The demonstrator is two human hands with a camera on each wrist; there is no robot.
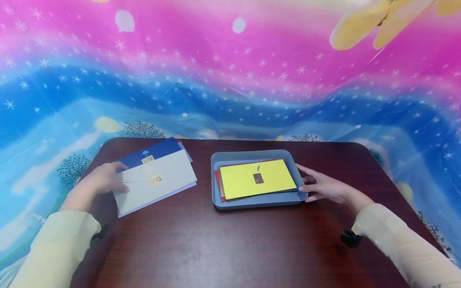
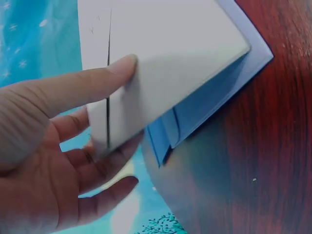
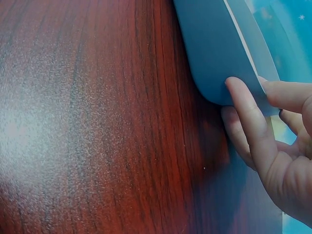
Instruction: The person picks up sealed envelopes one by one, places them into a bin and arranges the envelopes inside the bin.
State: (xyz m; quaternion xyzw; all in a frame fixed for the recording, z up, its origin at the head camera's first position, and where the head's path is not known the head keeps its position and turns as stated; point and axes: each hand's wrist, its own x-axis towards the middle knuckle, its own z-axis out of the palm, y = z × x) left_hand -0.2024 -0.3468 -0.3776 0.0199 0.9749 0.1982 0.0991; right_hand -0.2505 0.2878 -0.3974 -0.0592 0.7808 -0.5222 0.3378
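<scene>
A pale grey-white envelope (image 1: pixel 162 172) lies at the left of the table, overlapping a dark blue envelope (image 1: pixel 155 150) and a lavender one beneath it. My left hand (image 2: pixel 53 146) pinches the white envelope's left end, thumb on top and fingers underneath. That end is raised in the left wrist view, with the lavender-blue envelope (image 2: pixel 209 107) showing below. At centre right, a grey-blue tray (image 1: pixel 259 204) contains several stacked envelopes, a yellow envelope (image 1: pixel 237 186) on top and red edging out beneath. My right hand (image 1: pixel 327 188) touches the tray's right front corner with fairly straight, spread fingers.
The dark red-brown wooden table (image 1: pixel 230 248) has rounded far corners. A pink and blue patterned cloth (image 1: pixel 230 80) hangs close behind it and down its sides. Each wrist bears a small black device, such as the right wrist camera (image 1: pixel 350 239).
</scene>
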